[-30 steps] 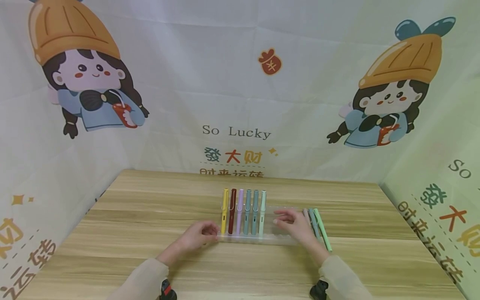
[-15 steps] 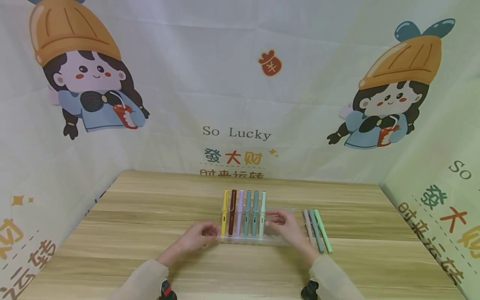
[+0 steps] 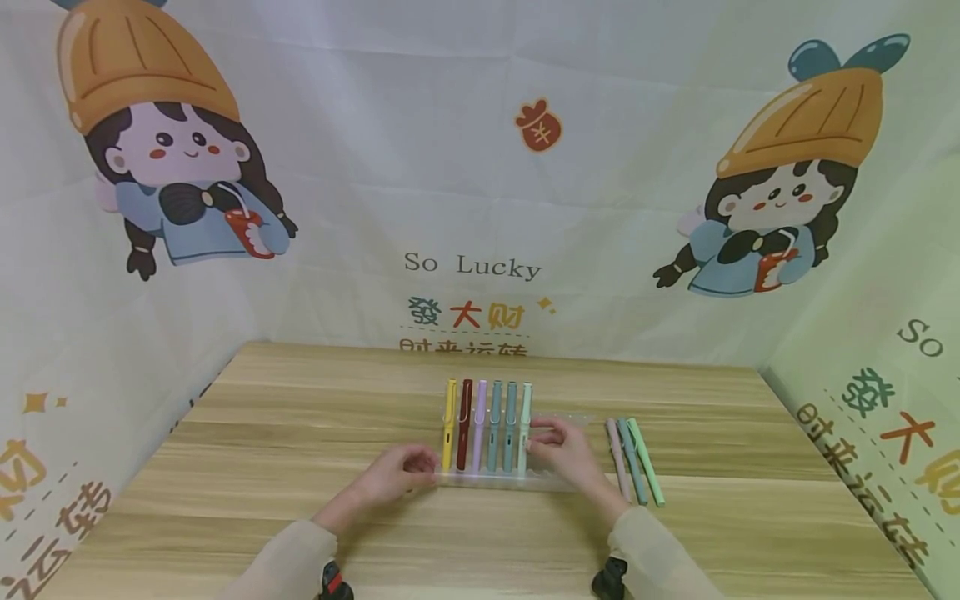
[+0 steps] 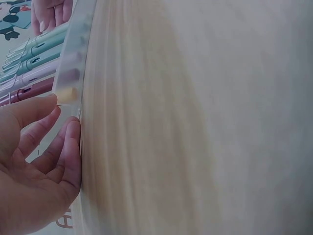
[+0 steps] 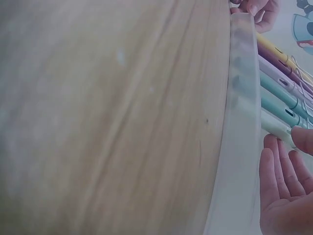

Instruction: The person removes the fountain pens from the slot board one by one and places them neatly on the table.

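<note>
Several fingers of the left hand (image 3: pixel 401 471) curl round the left end of a clear pen rack (image 3: pixel 480 480); loosely extended fingers of the right hand (image 3: pixel 567 454) touch its mint pen (image 3: pixel 526 417). Leftward sit two teal pens (image 3: pixel 497 425), a lilac pen (image 3: pixel 479 433), maroon pen (image 3: pixel 465 427), yellow pen (image 3: pixel 449 429). Rightward, three loose pens (image 3: pixel 632 462) lie on the tabletop (image 3: pixel 315 408).

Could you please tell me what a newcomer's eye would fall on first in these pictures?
Probably the two big cartoons, upper left and upper right on the backdrop. Then the six pens side by side in the clear rack, with three loose pens on the table to its right.
</note>
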A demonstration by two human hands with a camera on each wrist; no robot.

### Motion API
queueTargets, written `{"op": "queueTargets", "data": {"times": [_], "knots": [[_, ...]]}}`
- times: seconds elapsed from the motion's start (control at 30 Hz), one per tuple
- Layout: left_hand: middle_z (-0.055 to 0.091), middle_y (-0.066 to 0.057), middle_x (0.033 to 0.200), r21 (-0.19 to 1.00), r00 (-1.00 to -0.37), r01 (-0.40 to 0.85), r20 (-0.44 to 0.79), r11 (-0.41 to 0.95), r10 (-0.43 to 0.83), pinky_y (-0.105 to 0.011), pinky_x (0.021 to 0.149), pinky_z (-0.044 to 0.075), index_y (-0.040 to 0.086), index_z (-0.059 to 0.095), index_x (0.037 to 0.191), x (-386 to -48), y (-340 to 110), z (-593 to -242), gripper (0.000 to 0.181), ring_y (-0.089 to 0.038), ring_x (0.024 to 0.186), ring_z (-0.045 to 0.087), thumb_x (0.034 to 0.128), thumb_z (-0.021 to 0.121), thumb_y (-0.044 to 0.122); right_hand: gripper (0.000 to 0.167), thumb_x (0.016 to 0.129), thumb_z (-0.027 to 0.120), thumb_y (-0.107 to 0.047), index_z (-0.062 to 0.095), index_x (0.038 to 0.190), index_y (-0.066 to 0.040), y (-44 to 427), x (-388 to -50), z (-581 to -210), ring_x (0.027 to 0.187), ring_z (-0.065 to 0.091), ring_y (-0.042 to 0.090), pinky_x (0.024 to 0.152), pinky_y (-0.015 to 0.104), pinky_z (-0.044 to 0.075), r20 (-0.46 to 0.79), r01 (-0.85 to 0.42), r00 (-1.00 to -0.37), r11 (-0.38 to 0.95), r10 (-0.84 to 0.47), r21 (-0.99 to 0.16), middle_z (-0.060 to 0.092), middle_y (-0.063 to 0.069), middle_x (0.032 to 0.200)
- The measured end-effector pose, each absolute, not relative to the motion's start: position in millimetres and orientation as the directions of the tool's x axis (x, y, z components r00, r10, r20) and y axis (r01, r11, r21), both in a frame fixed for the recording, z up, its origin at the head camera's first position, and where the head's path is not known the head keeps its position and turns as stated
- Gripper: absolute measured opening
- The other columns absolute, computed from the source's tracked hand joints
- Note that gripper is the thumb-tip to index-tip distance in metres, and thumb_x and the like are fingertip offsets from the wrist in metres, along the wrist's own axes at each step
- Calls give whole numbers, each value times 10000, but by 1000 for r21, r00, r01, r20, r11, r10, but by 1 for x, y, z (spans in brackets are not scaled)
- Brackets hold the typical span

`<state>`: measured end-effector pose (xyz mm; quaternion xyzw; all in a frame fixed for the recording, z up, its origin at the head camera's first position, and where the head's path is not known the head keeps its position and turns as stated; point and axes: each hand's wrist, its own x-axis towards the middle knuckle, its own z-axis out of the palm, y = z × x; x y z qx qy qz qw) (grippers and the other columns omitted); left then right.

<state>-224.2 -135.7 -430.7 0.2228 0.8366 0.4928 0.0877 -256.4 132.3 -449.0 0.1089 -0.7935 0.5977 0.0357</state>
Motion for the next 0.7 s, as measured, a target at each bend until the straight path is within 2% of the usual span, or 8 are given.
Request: {"op": "queueTargets", "data": {"times": [0.3, 0.7], "knots": [[562, -55, 825, 863, -880, 295, 79, 410, 468, -277, 595, 465, -13, 579, 939, -245, -143, -463, 171, -196, 763, 518, 795, 628, 64, 314, 749, 633, 57, 540, 1048, 82, 130, -259, -453, 765, 598, 274, 646, 296, 496, 183, -213, -974, 267, -133, -940, 618, 191, 853], [561, -47, 813, 863, -880, 293, 75, 412, 468, -265, 576, 461, -7, 579, 929, -247, -144, -466, 166, -184, 752, 517, 793, 633, 72, 298, 737, 635, 78, 541, 1019, 88, 127, -257, -451, 705, 593, 247, 613, 262, 491, 216, -240, -970, 290, -112, -927, 617, 161, 788]]}}
